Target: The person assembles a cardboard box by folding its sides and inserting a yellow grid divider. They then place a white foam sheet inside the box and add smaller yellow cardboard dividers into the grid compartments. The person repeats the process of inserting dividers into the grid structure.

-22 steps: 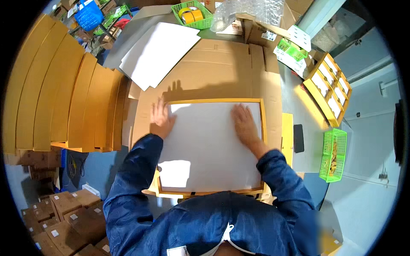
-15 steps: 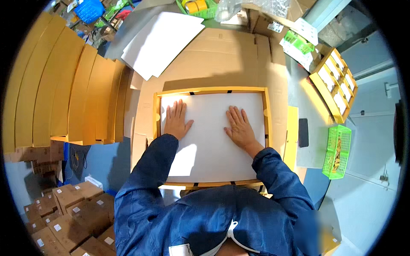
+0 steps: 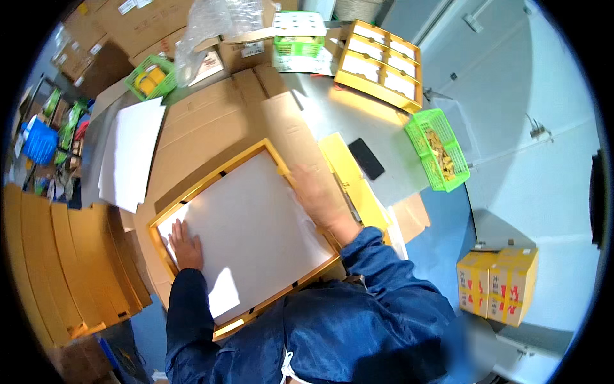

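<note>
On the grey tabletop [image 3: 382,131]: flat cardboard [image 3: 204,118], white sheets [image 3: 131,153], a black phone [image 3: 366,159], a yellow compartmented tray [image 3: 376,95].

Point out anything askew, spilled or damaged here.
Nothing looks spilled or clearly damaged. Slightly untidy: the white sheets at left are stacked with edges out of line, and the bubble wrap at the back is bunched up. The panel under the left hand looks flat.
</note>
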Motion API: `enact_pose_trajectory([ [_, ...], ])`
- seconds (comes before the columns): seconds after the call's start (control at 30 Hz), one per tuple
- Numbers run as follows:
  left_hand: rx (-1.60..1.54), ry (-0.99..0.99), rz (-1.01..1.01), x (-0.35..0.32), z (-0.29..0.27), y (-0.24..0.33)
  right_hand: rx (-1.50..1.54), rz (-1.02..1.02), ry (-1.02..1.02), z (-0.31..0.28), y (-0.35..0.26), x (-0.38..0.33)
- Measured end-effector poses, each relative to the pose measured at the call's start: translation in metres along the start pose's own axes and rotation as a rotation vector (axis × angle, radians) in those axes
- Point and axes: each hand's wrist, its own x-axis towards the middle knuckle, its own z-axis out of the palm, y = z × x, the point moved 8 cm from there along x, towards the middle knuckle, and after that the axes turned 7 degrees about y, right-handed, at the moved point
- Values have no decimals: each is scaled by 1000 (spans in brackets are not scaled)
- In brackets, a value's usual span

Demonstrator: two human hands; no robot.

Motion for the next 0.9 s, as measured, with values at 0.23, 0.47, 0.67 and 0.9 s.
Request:
enact_pose_trajectory([
  [0.23,31,-6,24,5,7,4,-254,699,-219,-48,238,-166],
  [0.47,68,-37,-30,3,11,-2,-371,636,-308,-28,221,-205],
  [0.67,-24,30,57,5,12,-4,-255,689,-206,-46,208,-217],
  [0.9,-65,233,111,36,24,6,-298,1061,200,-165,232,-407],
])
